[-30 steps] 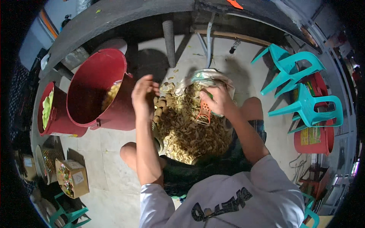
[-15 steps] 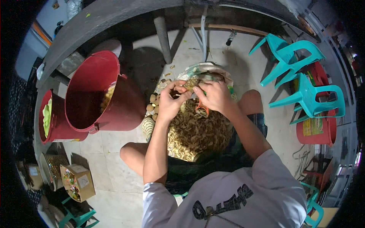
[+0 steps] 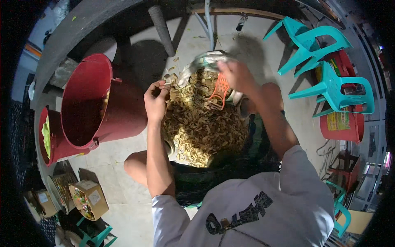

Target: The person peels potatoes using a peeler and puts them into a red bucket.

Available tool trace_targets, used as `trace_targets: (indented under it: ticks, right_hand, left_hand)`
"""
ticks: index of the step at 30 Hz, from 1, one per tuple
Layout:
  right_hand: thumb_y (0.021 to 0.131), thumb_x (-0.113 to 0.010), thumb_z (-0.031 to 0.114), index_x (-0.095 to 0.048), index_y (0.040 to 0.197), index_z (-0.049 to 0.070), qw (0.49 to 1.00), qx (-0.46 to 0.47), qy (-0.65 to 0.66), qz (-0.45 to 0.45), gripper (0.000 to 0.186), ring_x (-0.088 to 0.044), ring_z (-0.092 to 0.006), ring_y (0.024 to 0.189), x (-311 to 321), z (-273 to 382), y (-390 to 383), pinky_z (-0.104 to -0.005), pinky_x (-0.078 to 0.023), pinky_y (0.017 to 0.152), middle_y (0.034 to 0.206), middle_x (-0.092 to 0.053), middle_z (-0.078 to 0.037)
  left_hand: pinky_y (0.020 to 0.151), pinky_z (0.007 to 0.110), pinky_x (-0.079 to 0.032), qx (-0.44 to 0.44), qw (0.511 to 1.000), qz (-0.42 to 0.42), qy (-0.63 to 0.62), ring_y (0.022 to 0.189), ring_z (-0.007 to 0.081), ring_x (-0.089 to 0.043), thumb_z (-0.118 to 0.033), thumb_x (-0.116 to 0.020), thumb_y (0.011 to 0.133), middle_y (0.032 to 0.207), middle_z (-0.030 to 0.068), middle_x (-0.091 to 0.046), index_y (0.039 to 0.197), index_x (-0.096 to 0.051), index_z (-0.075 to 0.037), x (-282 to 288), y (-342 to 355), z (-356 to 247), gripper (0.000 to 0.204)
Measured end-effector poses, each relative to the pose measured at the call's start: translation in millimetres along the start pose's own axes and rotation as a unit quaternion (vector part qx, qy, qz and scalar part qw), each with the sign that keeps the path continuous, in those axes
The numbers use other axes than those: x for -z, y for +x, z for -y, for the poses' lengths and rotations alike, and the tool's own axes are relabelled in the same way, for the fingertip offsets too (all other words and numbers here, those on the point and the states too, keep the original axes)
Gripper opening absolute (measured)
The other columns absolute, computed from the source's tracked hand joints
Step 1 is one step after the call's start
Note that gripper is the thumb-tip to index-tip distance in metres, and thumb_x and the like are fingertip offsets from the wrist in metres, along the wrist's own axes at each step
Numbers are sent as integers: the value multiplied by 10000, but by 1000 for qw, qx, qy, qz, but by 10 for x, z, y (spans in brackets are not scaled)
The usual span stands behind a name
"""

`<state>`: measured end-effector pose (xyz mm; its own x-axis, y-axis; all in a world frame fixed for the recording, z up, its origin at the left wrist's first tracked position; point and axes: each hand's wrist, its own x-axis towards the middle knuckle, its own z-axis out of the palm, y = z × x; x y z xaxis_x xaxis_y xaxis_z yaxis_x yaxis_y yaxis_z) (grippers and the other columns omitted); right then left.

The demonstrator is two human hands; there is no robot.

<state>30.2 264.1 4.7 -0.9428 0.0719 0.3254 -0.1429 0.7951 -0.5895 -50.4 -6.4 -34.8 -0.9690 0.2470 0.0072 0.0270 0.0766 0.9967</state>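
My left hand [image 3: 156, 101] is closed in a pinch at the left edge of a pile of pale and brown peelings [image 3: 205, 133]; a small piece at its fingertips is too small to make out. My right hand [image 3: 233, 76], slightly blurred, grips an orange slotted peeler [image 3: 220, 87] above the pile. Behind the pile, between my legs, lies a crumpled white-and-green sack [image 3: 207, 58]. Some round brown pieces show among the peelings, partly hidden by my left hand.
Two red buckets [image 3: 76, 101] [image 3: 43, 131] stand at left, cardboard boxes [image 3: 88, 199] below them. Turquoise plastic chairs [image 3: 331, 86] sit on red containers [image 3: 341, 127] at right. A dark table [image 3: 74, 29] with a grey leg [image 3: 162, 31] arches across the top.
My hands, together over the pile half a second ago, are now apart: the left has moved left, the right up with the peeler. The whole view has shifted a little.
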Motion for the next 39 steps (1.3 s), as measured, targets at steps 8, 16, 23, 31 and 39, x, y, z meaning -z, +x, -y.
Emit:
trace_targets:
  ticks: [8,16,23,31,39]
  right_hand:
    - [918,-433,539,-690,883,18,972,-198,-112,58,582,-584,-287,579,346,-826,423,-379,-463,603,611,-584,-155]
    - [902,-483,523,-658,863,-9,959,-281,-28,-15,562,-565,-297,587,565,-1141,521,-400,-437,594,632,-565,-192]
    - [821,-570,295,-622,857,-45,948,-301,-57,92,346,-568,-190,630,648,-1250,593,-350,-450,612,681,-605,-149]
    - [608,-764,192,-621,889,0,868,-483,-35,112,369,-643,-316,809,631,-1001,785,-395,-493,762,791,-644,-174]
    - [638,-746,166,-626,938,8,928,-326,38,176,360,-641,-333,800,571,-1188,511,-388,-498,737,825,-645,-181]
  left_hand:
    - [782,250,-445,75,996,48,11,835,122,-564,35,-522,800,891,64,-623,998,-601,66,-235,325,546,216]
    - [643,379,-501,124,953,131,244,667,188,-594,-197,-641,815,723,114,-645,869,-629,42,-1172,709,2261,246]
    - [782,446,-498,80,882,178,428,1007,366,-560,-156,-625,811,1094,196,-573,1152,-559,-55,-2698,1158,4207,362]
    - [1021,424,-362,28,901,199,385,1216,322,-463,-116,-516,850,1342,133,-489,1314,-483,-91,-3166,1398,4661,466]
    - [744,277,-513,211,948,31,-234,843,152,-616,11,-691,763,961,61,-648,1137,-562,-38,-2556,1240,2940,399]
